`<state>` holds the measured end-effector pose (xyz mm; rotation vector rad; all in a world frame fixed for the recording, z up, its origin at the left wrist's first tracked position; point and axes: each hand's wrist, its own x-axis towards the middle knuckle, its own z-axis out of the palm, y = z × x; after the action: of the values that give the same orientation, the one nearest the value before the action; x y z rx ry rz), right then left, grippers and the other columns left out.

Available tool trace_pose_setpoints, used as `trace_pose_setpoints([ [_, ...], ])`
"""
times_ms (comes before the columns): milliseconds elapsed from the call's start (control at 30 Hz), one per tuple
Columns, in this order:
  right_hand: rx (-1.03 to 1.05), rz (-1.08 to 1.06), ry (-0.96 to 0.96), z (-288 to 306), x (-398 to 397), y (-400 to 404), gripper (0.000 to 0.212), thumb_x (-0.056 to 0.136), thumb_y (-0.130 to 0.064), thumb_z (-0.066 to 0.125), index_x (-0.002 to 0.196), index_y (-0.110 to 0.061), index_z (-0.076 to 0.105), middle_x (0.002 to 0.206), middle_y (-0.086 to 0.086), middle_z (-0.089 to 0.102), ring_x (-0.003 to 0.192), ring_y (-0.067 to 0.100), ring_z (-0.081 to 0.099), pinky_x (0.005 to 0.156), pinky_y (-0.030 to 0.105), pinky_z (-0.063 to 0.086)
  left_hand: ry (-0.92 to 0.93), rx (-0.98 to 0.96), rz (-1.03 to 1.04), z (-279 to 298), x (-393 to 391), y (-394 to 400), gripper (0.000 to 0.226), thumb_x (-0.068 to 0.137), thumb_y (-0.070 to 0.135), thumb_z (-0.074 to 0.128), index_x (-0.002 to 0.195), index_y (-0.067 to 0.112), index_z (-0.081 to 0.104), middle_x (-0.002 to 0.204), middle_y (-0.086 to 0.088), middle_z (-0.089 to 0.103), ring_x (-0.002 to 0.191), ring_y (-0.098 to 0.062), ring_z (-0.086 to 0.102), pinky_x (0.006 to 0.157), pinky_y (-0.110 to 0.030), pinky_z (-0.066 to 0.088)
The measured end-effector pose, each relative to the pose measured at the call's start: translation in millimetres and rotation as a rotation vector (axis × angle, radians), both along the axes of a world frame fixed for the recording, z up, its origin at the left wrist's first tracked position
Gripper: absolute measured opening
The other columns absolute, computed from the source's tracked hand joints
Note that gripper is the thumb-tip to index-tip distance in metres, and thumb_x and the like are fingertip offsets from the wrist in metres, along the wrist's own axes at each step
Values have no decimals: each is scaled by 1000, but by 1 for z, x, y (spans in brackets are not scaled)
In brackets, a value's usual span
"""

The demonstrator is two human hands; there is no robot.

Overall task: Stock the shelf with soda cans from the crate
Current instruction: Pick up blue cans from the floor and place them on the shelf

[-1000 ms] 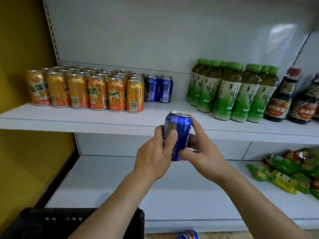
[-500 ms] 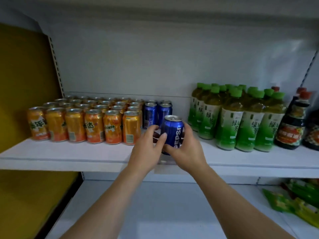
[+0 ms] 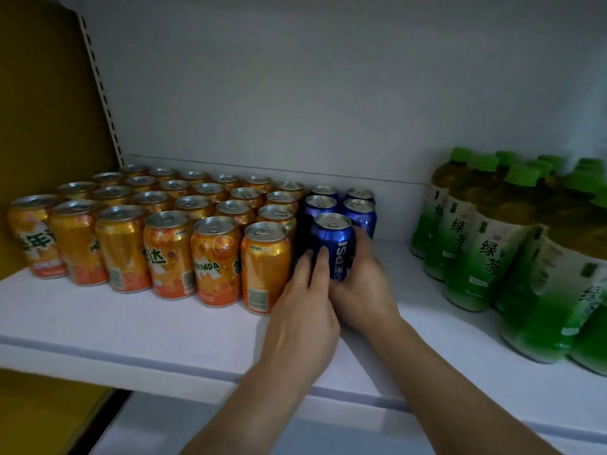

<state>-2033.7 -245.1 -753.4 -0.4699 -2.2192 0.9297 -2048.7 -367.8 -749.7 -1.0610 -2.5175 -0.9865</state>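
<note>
An upright blue aluminium Pepsi can [image 3: 332, 245] stands on the white metal shelf [image 3: 138, 323], its long axis vertical and its pull-tab top facing up. It sits directly in front of four blue cans of the same kind [image 3: 341, 203], which form two short files running toward the back edge of the shelf, and it lines up with the left file. To its left, close beside or touching, is the block of orange Mirinda soda cans [image 3: 170, 224], whose front row stands slightly nearer the shelf's front edge.

Both hands are on the can. The left hand [image 3: 303, 300] lies against its left and front face, fingers fairly straight and pointing toward the back of the shelf, wedged between the blue can and the nearest orange one. The right hand [image 3: 361, 287] cups the can's right side, fingers curled round behind it. Both hands sit on the front-edge side of the can, so the can lies straight ahead of them; any further push would go toward the back edge.

Whether the base is fully settled on the shelf I cannot tell, since the hands hide it. The gap behind it looks nearly closed, so I judge the placement almost done. To the right, well apart, stand green-capped plastic bottles of green tea [image 3: 492, 244].
</note>
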Motion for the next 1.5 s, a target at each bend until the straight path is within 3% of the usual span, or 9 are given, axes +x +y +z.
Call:
trace_pose_setpoints([
  [267, 94, -19, -15, -10, -2, 1, 71, 89, -31, 69, 149, -28, 33, 126, 1, 67, 107, 21, 66, 81, 23, 49, -100, -24, -23, -2, -3, 2, 61, 103, 11, 35, 159, 20, 12, 168, 1, 3, 153, -17, 13, 120, -24, 16],
  [433, 169, -96, -37, -12, -4, 0, 61, 88, -34, 68, 142, -24, 43, 116, 6, 71, 98, 29, 68, 81, 40, 58, -158, -66, -17, 0, 0, -3, 59, 103, 11, 34, 159, 15, 16, 167, -4, 13, 151, -20, 21, 119, -28, 21],
  [667, 337, -209, -193, -9, -3, -2, 31, 89, -45, 63, 105, -20, 67, 94, 8, 72, 82, 30, 66, 66, 31, 51, -157, -48, -4, 4, 9, -8, 57, 102, 10, 35, 158, 16, 22, 165, -3, 22, 147, -21, 31, 116, -31, 30],
  [967, 459, -171, -236, -9, 7, -1, 27, 99, -37, 54, 114, -18, 66, 98, 15, 72, 85, 36, 66, 64, 32, 44, -102, -118, 35, 8, 14, -8, 56, 102, 12, 41, 156, 12, 26, 163, -10, 26, 140, -25, 42, 111, -33, 38],
  [1067, 447, -133, -191, -9, 27, -1, 24, 100, -28, 53, 117, -20, 67, 94, 15, 72, 80, 36, 65, 64, 35, 49, -50, -16, 15, 7, 17, -12, 49, 99, 13, 50, 147, 13, 40, 152, -6, 44, 132, -22, 50, 104, -31, 44],
  [1200, 499, -185, -63, -13, 75, -14, 18, 91, -21, 51, 81, -15, 65, 69, 10, 67, 62, 34, 60, 52, 38, 47, -17, 351, -86, 5, 26, -14, 30, 97, 15, 55, 126, 14, 60, 128, -2, 62, 115, -18, 59, 93, -32, 52],
  [1300, 471, -307, 72, -18, 128, -29, 18, 90, -19, 57, 95, -15, 74, 79, 5, 72, 73, 26, 64, 62, 36, 51, -37, 643, -179, -2, 71, -18, 8, 94, 17, 59, 100, 14, 65, 95, 4, 66, 85, -10, 59, 73, -21, 48],
  [1400, 344, -412, 174, -42, 184, -45, 16, 92, -12, 65, 102, -14, 76, 90, -3, 73, 85, 20, 66, 73, 33, 53, -280, 660, -285, -39, 127, -21, 23, 97, 28, 53, 80, 14, 59, 72, 4, 63, 68, -16, 57, 64, -27, 46],
  [1500, 371, -370, 228, -73, 223, -59, 16, 89, -2, 66, 100, -9, 75, 103, -5, 71, 101, 17, 65, 90, 26, 51, -528, 498, -363, -105, 175, -23, 29, 100, 31, 50, 76, 17, 58, 68, 0, 63, 67, -19, 60, 64, -34, 48],
])
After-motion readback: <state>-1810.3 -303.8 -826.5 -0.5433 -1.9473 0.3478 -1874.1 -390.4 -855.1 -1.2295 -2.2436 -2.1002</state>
